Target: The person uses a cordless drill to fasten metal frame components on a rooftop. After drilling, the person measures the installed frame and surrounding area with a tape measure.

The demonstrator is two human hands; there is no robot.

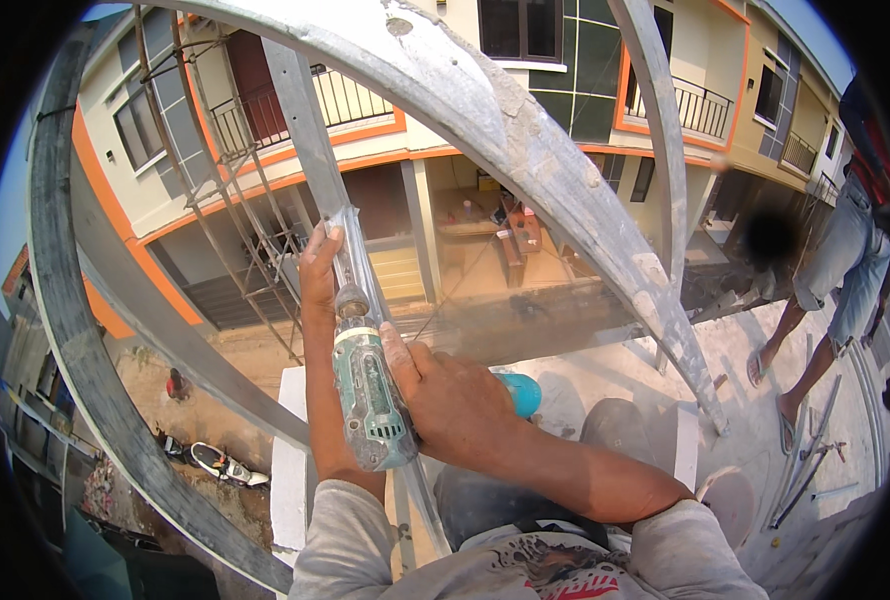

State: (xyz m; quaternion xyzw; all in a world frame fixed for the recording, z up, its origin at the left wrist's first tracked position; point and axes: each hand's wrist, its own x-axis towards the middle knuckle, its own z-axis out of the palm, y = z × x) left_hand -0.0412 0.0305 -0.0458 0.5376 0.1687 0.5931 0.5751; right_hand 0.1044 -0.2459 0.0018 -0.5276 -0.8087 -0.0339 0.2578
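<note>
While the right hand (455, 400) wraps round the handle of a dusty green drill (370, 390), its teal base (521, 395) pokes out on that hand's right. Drill body sits between the two hands, chuck (351, 300) pointing up and away, just beside the left hand (319, 262). Left hand closes on the edge of a grey metal upright (358, 250); can't tell if the bit touches it. Big curved beam (555, 160) arcs above and right of both hands; another curved bar (63, 300) stands well left of them. Right of the hands, well apart: person (850, 270) in denim shorts, on pale floor (725, 370). Left of the hands, far below: motorbike (230, 465). Beyond the hands: pole scaffold (191, 200), cream building (705, 55), orange trim.
</note>
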